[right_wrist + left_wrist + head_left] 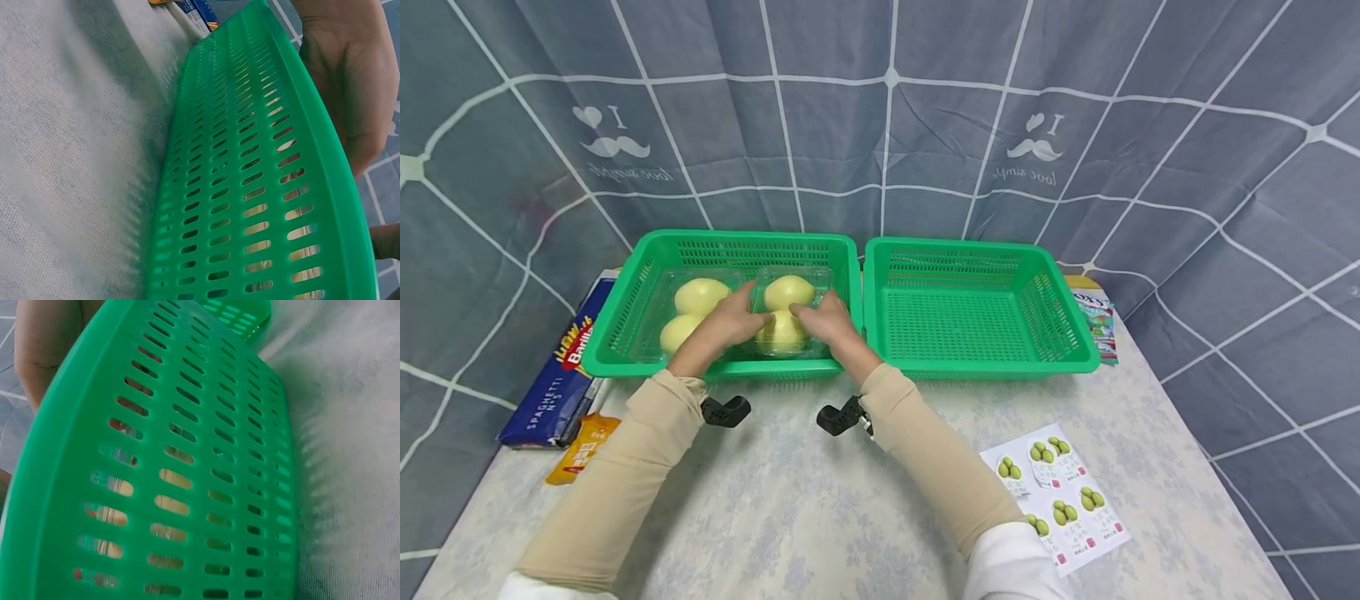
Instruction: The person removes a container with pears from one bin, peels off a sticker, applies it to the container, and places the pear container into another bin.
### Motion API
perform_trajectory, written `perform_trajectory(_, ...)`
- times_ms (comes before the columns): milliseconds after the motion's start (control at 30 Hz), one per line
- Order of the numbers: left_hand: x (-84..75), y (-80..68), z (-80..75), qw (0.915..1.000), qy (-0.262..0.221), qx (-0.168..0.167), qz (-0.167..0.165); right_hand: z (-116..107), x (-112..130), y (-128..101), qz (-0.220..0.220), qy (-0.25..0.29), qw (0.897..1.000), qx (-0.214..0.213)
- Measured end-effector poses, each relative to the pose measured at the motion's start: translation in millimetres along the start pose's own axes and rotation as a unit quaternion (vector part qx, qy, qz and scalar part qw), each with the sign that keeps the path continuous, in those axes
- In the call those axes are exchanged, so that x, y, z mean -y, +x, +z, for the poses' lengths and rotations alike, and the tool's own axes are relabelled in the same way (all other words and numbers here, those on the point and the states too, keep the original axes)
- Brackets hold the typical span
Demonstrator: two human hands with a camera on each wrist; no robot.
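Note:
Inside the left green basket (pixel 722 369) sit two clear plastic boxes, each with two pale yellow, smooth round fruits. My left hand (pixel 730 319) grips the left side of the right-hand clear box (pixel 815 344). On that box's opposite side, my right hand (pixel 829 321) holds it, thumb over the front fruit (pixel 782 333). Just left of my left hand is the other clear box (pixel 651 321), with its fruits (pixel 702 295) showing through. Both wrist views show mostly the green basket wall, its slots revealing yellow fruit; my fingertips are hidden there.
A second green basket (pixel 951 325) stands to the right. Beside the left basket lie a blue spaghetti box (pixel 553 400) and an orange packet (pixel 582 448). A sheet of fruit stickers (pixel 1060 500) lies front right, and a snack bag (pixel 1099 321) is behind the right basket's end.

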State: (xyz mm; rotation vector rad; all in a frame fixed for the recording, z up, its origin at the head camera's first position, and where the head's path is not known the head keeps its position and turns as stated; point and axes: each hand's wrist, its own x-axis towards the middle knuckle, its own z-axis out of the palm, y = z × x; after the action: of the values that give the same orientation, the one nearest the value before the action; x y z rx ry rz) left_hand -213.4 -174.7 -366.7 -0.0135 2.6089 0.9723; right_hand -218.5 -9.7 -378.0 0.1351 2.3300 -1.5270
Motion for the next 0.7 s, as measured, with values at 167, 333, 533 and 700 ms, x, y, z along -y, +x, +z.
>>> perform_trajectory(167,-1.4,2.2,1.5,0.9995,-0.028,0.012,0.006,-1.5,0.4,-1.3,0.003,0.008,1.0,0.007)
perform_trajectory(333,-0.8,1.9,-0.6,0.9987,-0.047,0.019,0.007,-0.7,0.7,-0.9,0.003,0.013,1.0,0.015)
perform_trajectory(533,2.3,0.8,-1.0,0.9945,-0.1,0.032,0.0,-0.6,-0.1,-2.5,0.006,0.011,1.0,0.019)
perform_trajectory(700,1.5,-0.5,-1.7,0.9921,-0.122,0.029,0.001,-5.0,2.7,-4.8,0.0,0.005,1.0,0.018)
